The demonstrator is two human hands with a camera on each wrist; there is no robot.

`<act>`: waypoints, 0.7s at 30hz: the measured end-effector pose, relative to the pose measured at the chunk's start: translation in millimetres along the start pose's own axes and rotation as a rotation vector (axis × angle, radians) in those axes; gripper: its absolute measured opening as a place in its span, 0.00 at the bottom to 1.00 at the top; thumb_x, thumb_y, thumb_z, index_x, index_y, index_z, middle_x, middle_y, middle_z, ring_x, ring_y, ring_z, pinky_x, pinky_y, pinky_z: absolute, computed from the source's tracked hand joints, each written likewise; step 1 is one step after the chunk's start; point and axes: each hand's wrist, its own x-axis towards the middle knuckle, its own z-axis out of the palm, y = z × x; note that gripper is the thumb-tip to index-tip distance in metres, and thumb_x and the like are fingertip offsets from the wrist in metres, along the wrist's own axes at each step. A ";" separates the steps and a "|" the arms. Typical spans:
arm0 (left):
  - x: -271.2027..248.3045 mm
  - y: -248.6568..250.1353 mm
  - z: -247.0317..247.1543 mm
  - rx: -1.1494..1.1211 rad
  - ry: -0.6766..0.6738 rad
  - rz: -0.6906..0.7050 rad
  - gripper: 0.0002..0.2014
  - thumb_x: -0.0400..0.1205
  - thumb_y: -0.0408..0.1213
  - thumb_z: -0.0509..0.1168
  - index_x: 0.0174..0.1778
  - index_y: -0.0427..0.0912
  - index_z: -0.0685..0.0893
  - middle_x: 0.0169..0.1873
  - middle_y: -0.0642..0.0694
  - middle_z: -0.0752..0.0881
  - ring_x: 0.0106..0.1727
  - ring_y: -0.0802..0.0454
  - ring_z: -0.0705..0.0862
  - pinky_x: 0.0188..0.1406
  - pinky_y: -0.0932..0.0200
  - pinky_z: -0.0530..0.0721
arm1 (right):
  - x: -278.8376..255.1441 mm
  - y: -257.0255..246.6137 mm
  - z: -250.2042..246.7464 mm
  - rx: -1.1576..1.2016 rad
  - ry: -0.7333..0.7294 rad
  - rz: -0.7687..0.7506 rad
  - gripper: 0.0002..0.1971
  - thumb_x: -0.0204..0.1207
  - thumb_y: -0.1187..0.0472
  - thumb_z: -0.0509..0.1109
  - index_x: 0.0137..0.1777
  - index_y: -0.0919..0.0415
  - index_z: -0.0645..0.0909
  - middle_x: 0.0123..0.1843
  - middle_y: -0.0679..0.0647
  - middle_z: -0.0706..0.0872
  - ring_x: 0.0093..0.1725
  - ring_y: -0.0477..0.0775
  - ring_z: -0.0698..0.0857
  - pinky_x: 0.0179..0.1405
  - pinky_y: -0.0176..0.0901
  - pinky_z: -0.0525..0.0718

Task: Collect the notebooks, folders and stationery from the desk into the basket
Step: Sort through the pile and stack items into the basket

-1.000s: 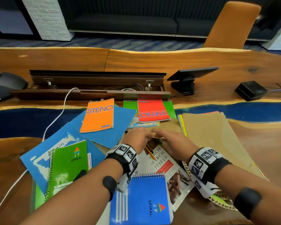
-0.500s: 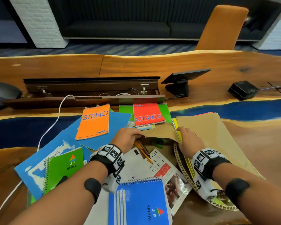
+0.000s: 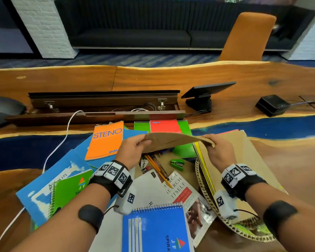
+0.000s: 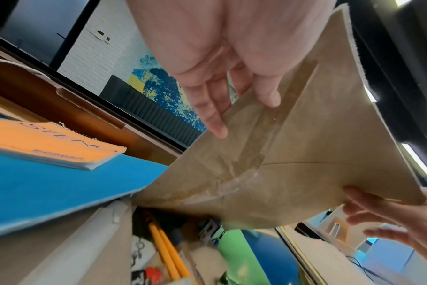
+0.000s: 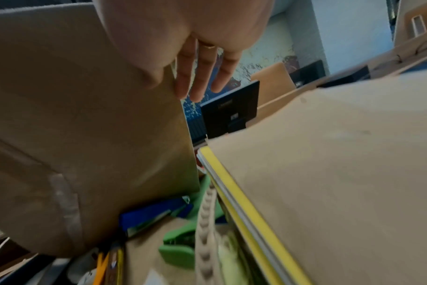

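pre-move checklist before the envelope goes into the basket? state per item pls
1. Left hand grips brown envelope: ok.
2. Right hand pinches its other end: ok.
3. Envelope lifted off the pencils and green stapler: ok.
4. Basket rim in view: ok, beside the right wrist.
5. Room in the basket: cannot tell, folders cover it.
6. Envelope empty: cannot tell.

Matt brown paper envelope; glossy wooden desk.
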 end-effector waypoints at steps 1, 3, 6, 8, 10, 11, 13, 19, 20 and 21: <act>2.6 0.5 -1.7 -0.020 0.006 -0.012 0.12 0.86 0.37 0.65 0.63 0.51 0.87 0.51 0.57 0.89 0.54 0.63 0.85 0.55 0.63 0.84 | 2.7 -2.1 -3.7 0.011 0.022 -0.016 0.07 0.80 0.55 0.70 0.54 0.50 0.87 0.47 0.49 0.89 0.48 0.54 0.85 0.51 0.51 0.83; 5.3 2.8 -4.5 -0.073 0.002 -0.035 0.13 0.87 0.39 0.63 0.67 0.52 0.82 0.54 0.58 0.88 0.56 0.64 0.85 0.54 0.61 0.86 | 6.0 -7.7 -10.5 0.028 0.042 -0.022 0.10 0.80 0.50 0.69 0.53 0.55 0.87 0.45 0.49 0.87 0.45 0.53 0.83 0.47 0.48 0.80; 6.4 8.0 -5.2 -0.079 0.022 -0.061 0.15 0.86 0.41 0.63 0.69 0.49 0.80 0.58 0.58 0.86 0.59 0.62 0.84 0.54 0.63 0.84 | 9.8 -22.7 -19.2 0.089 0.067 -0.082 0.11 0.81 0.53 0.69 0.51 0.61 0.85 0.41 0.47 0.83 0.42 0.52 0.80 0.44 0.42 0.74; 4.8 6.8 -2.8 -0.003 0.045 -0.098 0.15 0.85 0.41 0.66 0.68 0.48 0.79 0.57 0.59 0.85 0.59 0.60 0.83 0.53 0.67 0.80 | 13.3 -31.4 -22.3 0.129 0.084 -0.124 0.10 0.81 0.55 0.68 0.51 0.62 0.85 0.40 0.49 0.83 0.42 0.53 0.80 0.42 0.42 0.74; 2.9 1.8 0.5 0.051 0.045 -0.157 0.16 0.85 0.40 0.67 0.68 0.45 0.80 0.58 0.53 0.86 0.60 0.54 0.83 0.57 0.61 0.80 | 18.1 -39.2 -25.2 0.166 0.111 -0.154 0.10 0.82 0.55 0.68 0.49 0.62 0.85 0.41 0.53 0.85 0.42 0.54 0.81 0.42 0.40 0.75; 1.1 -0.8 2.0 0.066 0.037 -0.188 0.16 0.84 0.39 0.67 0.68 0.44 0.80 0.59 0.50 0.86 0.61 0.52 0.83 0.58 0.59 0.79 | 20.5 -43.0 -27.0 0.191 0.123 -0.167 0.10 0.82 0.56 0.68 0.47 0.62 0.85 0.42 0.53 0.85 0.42 0.53 0.81 0.41 0.38 0.75; -2.3 -5.4 4.3 0.062 0.020 -0.222 0.15 0.84 0.36 0.67 0.67 0.43 0.81 0.58 0.49 0.87 0.58 0.51 0.84 0.56 0.59 0.78 | 24.8 -52.2 -32.5 0.250 0.140 -0.177 0.08 0.83 0.56 0.67 0.44 0.58 0.83 0.41 0.54 0.85 0.41 0.52 0.80 0.41 0.38 0.77; -6.2 -12.0 4.6 -0.037 0.002 -0.217 0.10 0.86 0.34 0.64 0.62 0.47 0.83 0.52 0.51 0.89 0.55 0.51 0.88 0.58 0.48 0.87 | 38.1 -61.3 -51.3 0.281 0.228 -0.114 0.14 0.83 0.51 0.65 0.42 0.60 0.80 0.36 0.56 0.84 0.35 0.50 0.78 0.36 0.50 0.77; -4.4 -10.6 3.0 -0.034 0.031 -0.199 0.09 0.86 0.35 0.63 0.61 0.47 0.82 0.52 0.51 0.89 0.55 0.51 0.88 0.57 0.47 0.87 | 39.5 -61.4 -53.9 0.260 0.240 -0.095 0.09 0.83 0.53 0.66 0.44 0.57 0.80 0.37 0.53 0.83 0.36 0.46 0.78 0.37 0.49 0.78; -1.9 -8.2 1.0 -0.025 0.059 -0.172 0.09 0.87 0.37 0.62 0.62 0.47 0.82 0.53 0.50 0.88 0.55 0.51 0.87 0.57 0.46 0.87 | 40.8 -60.5 -55.8 0.233 0.253 -0.074 0.04 0.82 0.56 0.67 0.51 0.54 0.81 0.41 0.51 0.84 0.39 0.45 0.79 0.42 0.46 0.80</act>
